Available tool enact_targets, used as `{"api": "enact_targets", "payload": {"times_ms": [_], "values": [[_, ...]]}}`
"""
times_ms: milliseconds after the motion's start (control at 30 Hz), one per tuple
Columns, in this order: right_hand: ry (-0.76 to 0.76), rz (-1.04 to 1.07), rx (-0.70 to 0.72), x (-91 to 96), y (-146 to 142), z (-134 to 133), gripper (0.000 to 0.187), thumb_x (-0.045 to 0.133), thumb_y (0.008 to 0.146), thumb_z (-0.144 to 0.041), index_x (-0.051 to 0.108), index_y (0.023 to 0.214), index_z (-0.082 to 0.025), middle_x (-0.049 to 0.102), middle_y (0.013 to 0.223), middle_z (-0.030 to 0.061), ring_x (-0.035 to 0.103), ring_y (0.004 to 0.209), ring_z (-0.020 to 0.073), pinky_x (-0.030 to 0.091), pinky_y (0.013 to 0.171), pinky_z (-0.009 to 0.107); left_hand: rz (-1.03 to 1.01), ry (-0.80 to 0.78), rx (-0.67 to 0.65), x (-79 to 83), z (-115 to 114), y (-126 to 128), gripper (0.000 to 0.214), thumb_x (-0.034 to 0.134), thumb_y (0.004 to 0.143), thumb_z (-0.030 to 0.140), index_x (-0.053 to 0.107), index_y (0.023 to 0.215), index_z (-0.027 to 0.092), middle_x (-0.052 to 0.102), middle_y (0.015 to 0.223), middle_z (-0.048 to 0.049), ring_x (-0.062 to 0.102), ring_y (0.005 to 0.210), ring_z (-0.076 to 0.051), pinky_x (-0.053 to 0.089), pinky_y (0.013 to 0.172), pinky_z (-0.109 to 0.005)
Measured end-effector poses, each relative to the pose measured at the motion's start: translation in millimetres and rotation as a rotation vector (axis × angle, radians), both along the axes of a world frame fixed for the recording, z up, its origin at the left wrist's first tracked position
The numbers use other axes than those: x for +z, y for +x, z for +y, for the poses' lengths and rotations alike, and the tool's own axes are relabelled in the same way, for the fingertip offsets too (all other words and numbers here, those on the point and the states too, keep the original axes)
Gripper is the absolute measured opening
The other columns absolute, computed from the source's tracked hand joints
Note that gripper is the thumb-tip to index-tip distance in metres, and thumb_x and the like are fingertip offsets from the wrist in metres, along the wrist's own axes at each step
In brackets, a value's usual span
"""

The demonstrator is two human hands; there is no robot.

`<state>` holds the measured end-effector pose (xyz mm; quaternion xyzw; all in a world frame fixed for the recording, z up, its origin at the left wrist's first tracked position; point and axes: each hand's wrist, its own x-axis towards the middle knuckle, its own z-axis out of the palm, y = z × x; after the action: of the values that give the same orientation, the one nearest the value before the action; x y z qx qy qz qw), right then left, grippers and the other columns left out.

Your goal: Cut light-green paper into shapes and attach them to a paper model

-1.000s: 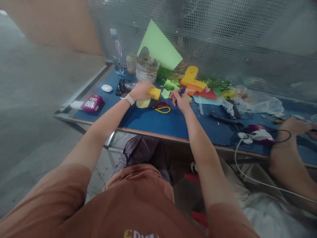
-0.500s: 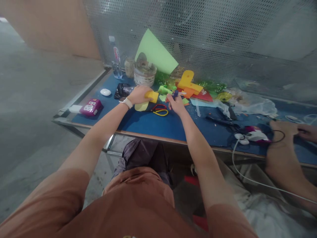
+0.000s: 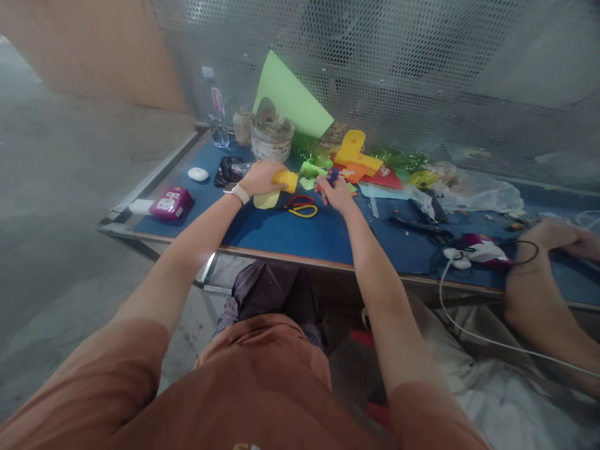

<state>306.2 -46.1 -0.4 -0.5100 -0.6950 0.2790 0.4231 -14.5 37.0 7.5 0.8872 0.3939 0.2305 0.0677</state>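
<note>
My left hand (image 3: 266,178), with a white band on the wrist, is closed on a yellow piece (image 3: 291,182) that looks like card or foam. My right hand (image 3: 338,195) grips a dark blue tool (image 3: 332,177) with a slim pale end pointing right; its exact kind is unclear. Between and below the hands lie scissors (image 3: 304,210) with red and yellow handle loops. A pale yellow piece (image 3: 266,200) rests under my left hand. Crumpled green paper (image 3: 312,169) and small coloured scraps sit just beyond my hands.
A water bottle (image 3: 217,115), a clear tub (image 3: 272,140) and a light green sheet (image 3: 290,100) stand by the mesh panel. On the left are a purple box (image 3: 173,203) and a white mouse-like object (image 3: 197,174). A co-worker's hands (image 3: 553,234) work at the right, near cables.
The view has shifted slightly. My right hand and the blue tool have turned a little, while my left hand keeps the yellow piece. The co-worker's hands have moved slightly.
</note>
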Motion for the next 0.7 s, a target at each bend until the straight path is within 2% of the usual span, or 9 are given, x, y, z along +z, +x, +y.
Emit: {"api": "enact_targets", "payload": {"times_ms": [133, 233, 400, 500, 700], "values": [[-0.023, -0.027, 0.014, 3.6, 7, -3, 0.094, 0.067, 0.091, -0.124, 0.071, 0.085, -0.031, 0.059, 0.061, 0.0038, 0.064, 0.058, 0.0264, 0.07, 0.072, 0.052, -0.011, 0.006, -0.007, -2.2, 3, -1, 0.063, 0.084, 0.101, 0.06, 0.086, 0.157, 0.03, 0.085, 0.163, -0.0173, 0.071, 0.159, -0.048, 0.052, 0.139, -0.069], [-0.042, 0.037, 0.032, 4.6, 12, -2, 0.092, 0.071, 0.091, -0.122, 0.074, 0.091, -0.031, 0.059, 0.063, 0.0022, 0.059, 0.054, 0.0235, 0.064, 0.065, 0.047, 0.013, -0.005, -0.003, -3.7, 5, -2, 0.066, 0.083, 0.103, 0.06, 0.084, 0.161, 0.028, 0.083, 0.168, -0.0181, 0.07, 0.162, -0.048, 0.049, 0.142, -0.069], [-0.017, 0.118, -0.081, 6.6, 21, 3, 0.094, 0.067, 0.093, -0.123, 0.076, 0.101, -0.03, 0.059, 0.065, 0.0014, 0.058, 0.054, 0.0236, 0.055, 0.06, 0.043, 0.031, -0.021, 0.003, -4.4, 6, -2, 0.066, 0.083, 0.106, 0.058, 0.082, 0.164, 0.027, 0.081, 0.17, -0.0178, 0.068, 0.165, -0.048, 0.047, 0.145, -0.068], [-0.043, 0.04, -0.111, 6.3, 23, 3, 0.092, 0.07, 0.094, -0.121, 0.074, 0.096, -0.029, 0.054, 0.056, -0.0004, 0.059, 0.053, 0.0243, 0.056, 0.061, 0.042, 0.041, -0.021, 0.014, -4.3, 5, -2, 0.066, 0.082, 0.106, 0.056, 0.082, 0.165, 0.026, 0.08, 0.172, -0.0187, 0.067, 0.167, -0.048, 0.046, 0.145, -0.068], [-0.061, -0.003, -0.028, -0.1, 15, 3, 0.087, 0.076, 0.097, -0.116, 0.068, 0.084, -0.03, 0.066, 0.063, 0.0022, 0.059, 0.051, 0.0202, 0.058, 0.06, 0.042, 0.052, -0.011, 0.018, -2.9, 3, -2, 0.064, 0.082, 0.107, 0.055, 0.083, 0.164, 0.025, 0.081, 0.171, -0.0185, 0.068, 0.166, -0.047, 0.048, 0.144, -0.066]]}}
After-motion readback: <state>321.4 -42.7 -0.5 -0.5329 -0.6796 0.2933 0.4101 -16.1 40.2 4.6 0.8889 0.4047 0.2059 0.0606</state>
